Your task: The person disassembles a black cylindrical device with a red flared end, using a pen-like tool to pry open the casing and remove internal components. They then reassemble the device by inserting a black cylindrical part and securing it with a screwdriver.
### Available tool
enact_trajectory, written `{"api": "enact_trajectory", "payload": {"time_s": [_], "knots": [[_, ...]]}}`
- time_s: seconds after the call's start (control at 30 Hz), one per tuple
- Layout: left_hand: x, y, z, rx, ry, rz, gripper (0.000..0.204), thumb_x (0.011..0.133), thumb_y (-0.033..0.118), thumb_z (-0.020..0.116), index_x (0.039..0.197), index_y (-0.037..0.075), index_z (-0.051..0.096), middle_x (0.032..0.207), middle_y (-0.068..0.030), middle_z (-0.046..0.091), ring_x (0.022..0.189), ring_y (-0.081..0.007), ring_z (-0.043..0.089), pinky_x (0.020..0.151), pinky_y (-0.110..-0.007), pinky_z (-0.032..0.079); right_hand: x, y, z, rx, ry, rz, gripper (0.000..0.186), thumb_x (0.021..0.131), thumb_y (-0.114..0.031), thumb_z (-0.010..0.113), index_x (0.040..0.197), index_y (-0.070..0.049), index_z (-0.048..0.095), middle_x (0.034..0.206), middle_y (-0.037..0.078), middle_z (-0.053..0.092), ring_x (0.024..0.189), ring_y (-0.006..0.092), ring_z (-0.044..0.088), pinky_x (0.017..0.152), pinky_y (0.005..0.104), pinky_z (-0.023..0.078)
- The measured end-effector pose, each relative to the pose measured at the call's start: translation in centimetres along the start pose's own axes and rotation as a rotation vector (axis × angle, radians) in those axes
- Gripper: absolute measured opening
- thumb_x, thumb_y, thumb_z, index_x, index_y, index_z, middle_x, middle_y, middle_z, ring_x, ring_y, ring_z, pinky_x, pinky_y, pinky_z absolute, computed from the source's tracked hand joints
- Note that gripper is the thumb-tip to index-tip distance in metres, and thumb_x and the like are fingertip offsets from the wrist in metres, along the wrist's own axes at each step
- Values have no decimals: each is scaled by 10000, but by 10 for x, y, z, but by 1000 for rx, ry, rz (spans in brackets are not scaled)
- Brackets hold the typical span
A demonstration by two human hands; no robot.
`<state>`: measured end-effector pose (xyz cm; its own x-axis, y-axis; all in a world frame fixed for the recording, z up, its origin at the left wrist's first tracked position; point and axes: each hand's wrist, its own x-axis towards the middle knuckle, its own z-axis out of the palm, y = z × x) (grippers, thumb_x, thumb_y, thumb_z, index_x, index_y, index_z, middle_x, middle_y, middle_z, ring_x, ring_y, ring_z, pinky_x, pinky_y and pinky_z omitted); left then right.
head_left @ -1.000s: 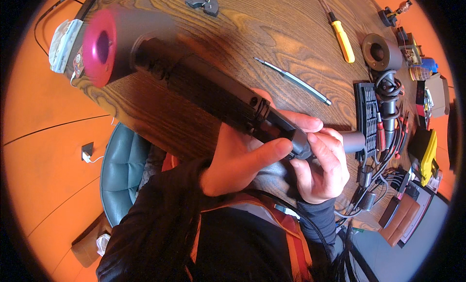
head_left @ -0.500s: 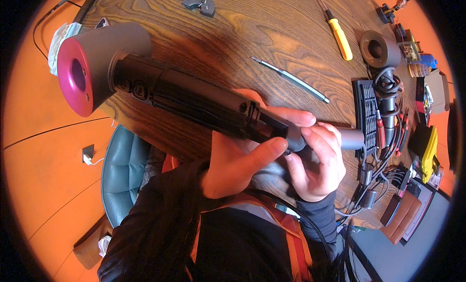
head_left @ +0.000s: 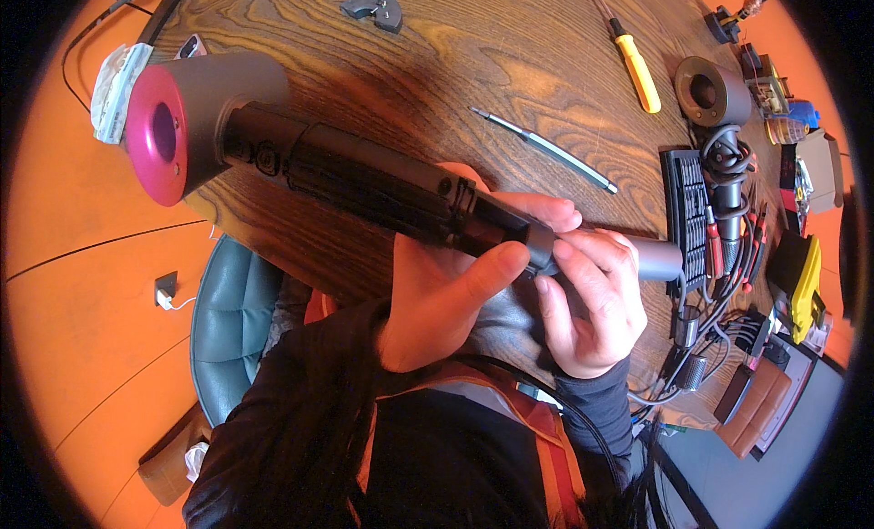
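Note:
A hair dryer (head_left: pixel 369 178) with a grey head and a pink end ring (head_left: pixel 153 137) slants across the view above the table, its black inner handle bared. My left hand (head_left: pixel 446 297) is closed round the lower handle from below, thumb pressed near its end. At that end sits a dark rounded end piece (head_left: pixel 541 245). Fingers and thumb of my right hand (head_left: pixel 596 306) pinch around this piece. Just behind the right fingers shows a smooth grey tube (head_left: pixel 660 259), partly hidden by them.
On the wooden table (head_left: pixel 510 65) lie a slim screwdriver (head_left: pixel 546 149), a yellow-handled screwdriver (head_left: pixel 637 69) and a dark curved part (head_left: pixel 373 10). To the right are another hair dryer (head_left: pixel 715 92) with its coiled cable, a black slotted strip (head_left: pixel 685 215) and tangled cables. A green chair (head_left: pixel 223 333) stands left.
The hair dryer's head has shifted slightly right, and the handle's end has drawn back a little toward the left. Both hands keep their hold, with small finger movements.

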<state>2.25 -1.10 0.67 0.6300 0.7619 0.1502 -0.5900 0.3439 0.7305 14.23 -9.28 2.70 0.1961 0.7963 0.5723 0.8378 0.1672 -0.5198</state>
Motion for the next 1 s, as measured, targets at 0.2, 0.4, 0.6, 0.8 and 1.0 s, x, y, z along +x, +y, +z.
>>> {"api": "enact_trajectory", "payload": {"time_s": [0.2,0.4,0.6,0.8,1.0], "knots": [[1,1,1,14,-2,4,378,855,100,512,1149,27,287,1105,-259,538,1050,-347,533,931,-458,392,0,0,0,-12,-5,11,325,583,-61,714,903,-50,659,883,93,608,756,229,559,735,374,444],[-1,1,0,3,30,-32,374,846,107,531,1125,25,296,1094,-257,544,1042,-339,539,935,-449,389,-1,0,0,-6,-4,11,325,593,-66,708,912,-44,654,877,93,610,765,233,565,741,372,445],[0,-5,8,-46,102,6,349,817,80,555,1073,31,322,1064,-238,563,1018,-316,556,926,-434,398,9,8,-14,16,58,230,269,709,-27,631,976,-9,608,888,136,615,810,270,586,763,341,444],[1,-9,15,89,57,122,325,822,62,524,1091,23,346,1045,-218,573,986,-300,557,935,-428,379,37,38,-15,-154,-206,142,247,696,-120,625,924,-34,584,855,118,540,815,295,533,703,372,440],[-1,-11,14,174,45,133,331,825,19,489,1118,14,335,1066,-243,552,1017,-319,536,936,-435,372,53,56,14,-277,-380,120,138,694,-120,606,801,-33,615,827,129,536,844,282,547,736,382,453]]}}
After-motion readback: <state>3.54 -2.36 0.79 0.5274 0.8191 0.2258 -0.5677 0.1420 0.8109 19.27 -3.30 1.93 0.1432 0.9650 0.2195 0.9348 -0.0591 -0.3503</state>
